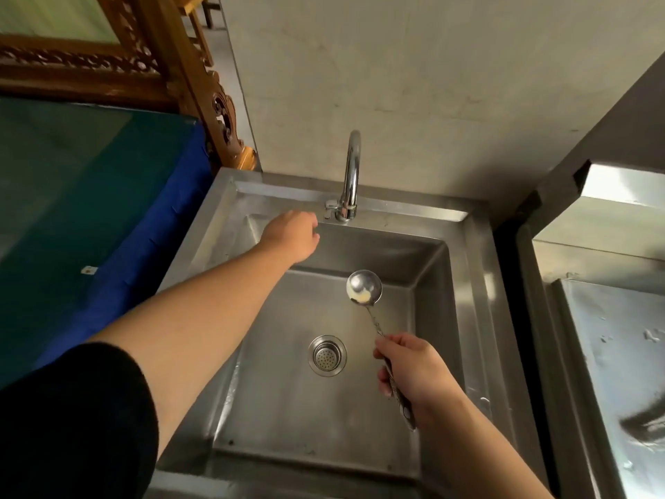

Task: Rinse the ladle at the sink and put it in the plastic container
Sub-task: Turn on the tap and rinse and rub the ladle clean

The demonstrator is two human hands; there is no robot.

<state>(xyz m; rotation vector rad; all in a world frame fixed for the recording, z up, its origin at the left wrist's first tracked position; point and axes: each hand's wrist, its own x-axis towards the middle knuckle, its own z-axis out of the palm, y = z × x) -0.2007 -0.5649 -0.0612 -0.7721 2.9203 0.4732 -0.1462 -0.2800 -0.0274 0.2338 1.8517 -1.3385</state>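
Observation:
A steel ladle [364, 288] with pale residue in its bowl hangs over the steel sink [478, 318], bowl up and under the tap spout. My right hand [414, 376] grips its patterned handle near the end. My left hand [293, 235] reaches across the sink's back left corner, fingers curled, just left of the tap lever [331, 207] and not clearly touching it. The chrome tap [351, 174] rises from the sink's back ledge; no water runs. No plastic container is in view.
A round strainer drain [327, 355] sits in the middle of the basin. A blue-edged table with a green top [90, 196] stands to the left, carved wooden furniture [172, 66] behind it. A wet steel counter [619, 354] lies to the right, a plain wall behind.

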